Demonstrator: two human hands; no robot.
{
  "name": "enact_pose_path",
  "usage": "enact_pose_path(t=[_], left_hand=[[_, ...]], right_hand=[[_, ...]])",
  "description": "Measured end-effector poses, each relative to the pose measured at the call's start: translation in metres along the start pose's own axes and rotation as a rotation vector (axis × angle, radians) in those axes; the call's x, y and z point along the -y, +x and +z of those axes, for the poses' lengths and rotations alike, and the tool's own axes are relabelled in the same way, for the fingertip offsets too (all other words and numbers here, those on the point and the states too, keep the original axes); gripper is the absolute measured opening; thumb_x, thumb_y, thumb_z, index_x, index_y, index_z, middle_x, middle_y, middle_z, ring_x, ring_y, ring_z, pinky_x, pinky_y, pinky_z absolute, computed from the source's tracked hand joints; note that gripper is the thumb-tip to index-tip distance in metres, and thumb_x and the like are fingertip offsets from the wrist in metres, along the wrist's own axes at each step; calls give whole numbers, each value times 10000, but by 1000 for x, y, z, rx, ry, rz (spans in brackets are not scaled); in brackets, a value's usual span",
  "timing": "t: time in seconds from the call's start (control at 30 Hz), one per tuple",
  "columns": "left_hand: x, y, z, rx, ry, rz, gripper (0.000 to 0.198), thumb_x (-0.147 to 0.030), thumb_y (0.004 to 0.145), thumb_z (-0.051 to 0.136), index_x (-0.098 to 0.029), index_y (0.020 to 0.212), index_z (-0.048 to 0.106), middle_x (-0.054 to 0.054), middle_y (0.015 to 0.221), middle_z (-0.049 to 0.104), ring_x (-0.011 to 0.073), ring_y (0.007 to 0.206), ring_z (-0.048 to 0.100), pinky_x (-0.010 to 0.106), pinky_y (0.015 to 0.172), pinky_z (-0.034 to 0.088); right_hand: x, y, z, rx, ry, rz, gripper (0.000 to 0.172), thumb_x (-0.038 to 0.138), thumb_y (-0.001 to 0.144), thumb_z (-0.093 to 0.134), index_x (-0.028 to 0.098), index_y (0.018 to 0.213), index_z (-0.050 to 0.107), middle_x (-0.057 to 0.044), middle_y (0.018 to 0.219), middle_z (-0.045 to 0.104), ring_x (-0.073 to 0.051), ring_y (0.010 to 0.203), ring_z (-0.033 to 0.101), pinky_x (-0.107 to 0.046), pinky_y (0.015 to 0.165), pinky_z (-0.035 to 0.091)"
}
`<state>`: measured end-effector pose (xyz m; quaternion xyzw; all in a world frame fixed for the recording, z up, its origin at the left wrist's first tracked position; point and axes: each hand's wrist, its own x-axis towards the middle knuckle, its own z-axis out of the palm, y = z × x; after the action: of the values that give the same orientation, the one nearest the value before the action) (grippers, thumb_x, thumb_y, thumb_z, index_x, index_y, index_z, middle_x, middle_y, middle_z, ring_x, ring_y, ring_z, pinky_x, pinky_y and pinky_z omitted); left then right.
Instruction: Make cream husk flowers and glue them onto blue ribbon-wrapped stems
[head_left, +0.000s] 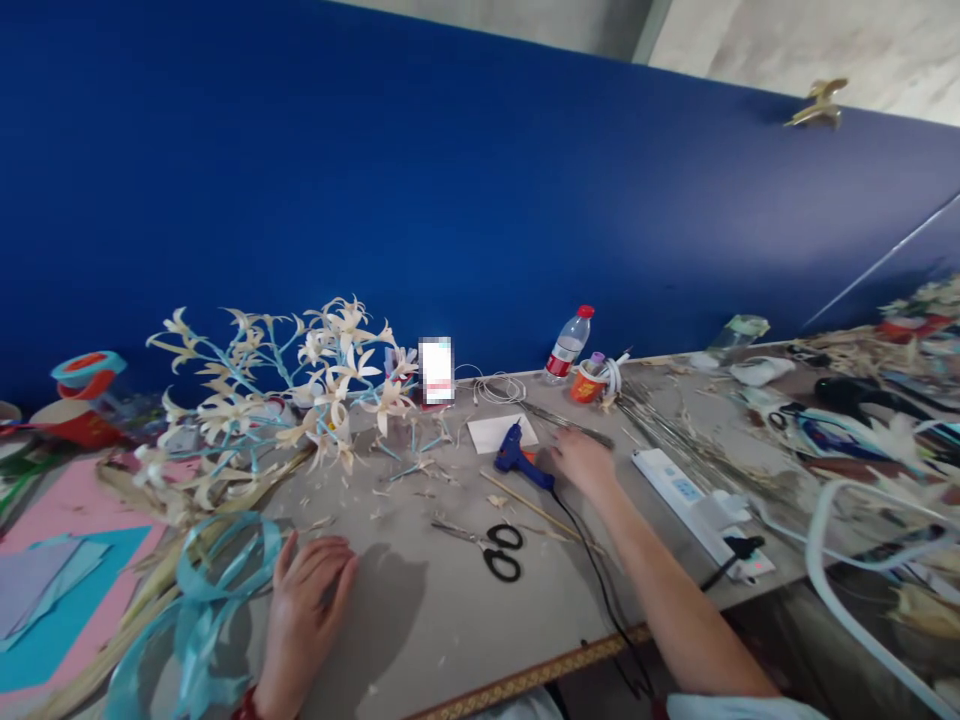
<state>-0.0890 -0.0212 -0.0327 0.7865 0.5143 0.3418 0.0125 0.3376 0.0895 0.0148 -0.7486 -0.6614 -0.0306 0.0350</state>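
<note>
My left hand (313,598) rests on the table, fingers loosely bent and apart, holding nothing. Just left of it lies a looped light-blue ribbon (196,620). My right hand (583,460) reaches to the thin wire stems (592,430) behind the glue gun; its fingertips point down in a pinch, and what they hold is hidden. The blue glue gun (519,460) lies left of that hand, beside a white card (491,432). Scissors with black handles (501,552) lie partly open between my hands. Cream artificial flowers on blue stems (341,370) stand beyond my left hand.
A white power strip (690,500) lies to the right, with plugs in it. At the back are a lit phone (436,372), a water bottle (570,345) and a red cup (587,383). A thin stick (536,505) lies near the scissors. Pink paper (71,500) covers the left side.
</note>
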Motion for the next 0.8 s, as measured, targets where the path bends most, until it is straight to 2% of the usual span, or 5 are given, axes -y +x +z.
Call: enact_pose_path(t=[0.2,0.33,0.43,0.63,0.8], left_hand=[[0,2,2,37,-62,21,97,-219,862,561,-238,851,655,22,855,721,222,894,660,516,1061,332],[0,2,3,19,-97,46,85,-226,850,574,-244,849,657,25,848,720,226,882,658,525,1045,364],[5,-1,4,-4,-125,39,78,-237,847,579,-245,865,655,38,859,720,235,881,654,539,1031,385],[10,-4,6,30,-177,35,87,-233,850,581,-239,893,656,44,888,713,239,903,647,524,1016,415],[6,-1,8,6,-206,47,88,-254,838,596,-241,867,678,34,870,718,247,887,657,485,964,461]], right_hand=[[4,28,-2,163,-123,105,306,302,926,580,140,1185,566,-96,1177,597,-216,978,623,-412,822,538],[10,26,-2,140,-149,93,306,306,925,582,130,1174,570,-98,1163,603,-218,972,625,-413,823,534],[7,13,-11,90,-152,65,259,270,917,575,122,1127,602,-114,1040,657,-231,948,633,-351,801,497],[-52,-28,-42,-16,-169,49,263,76,825,535,118,1060,646,-180,1044,668,-271,1024,582,-315,802,385],[-84,-46,-31,-2,-171,59,258,20,812,494,132,919,701,-160,908,705,-210,852,634,-282,721,367]])
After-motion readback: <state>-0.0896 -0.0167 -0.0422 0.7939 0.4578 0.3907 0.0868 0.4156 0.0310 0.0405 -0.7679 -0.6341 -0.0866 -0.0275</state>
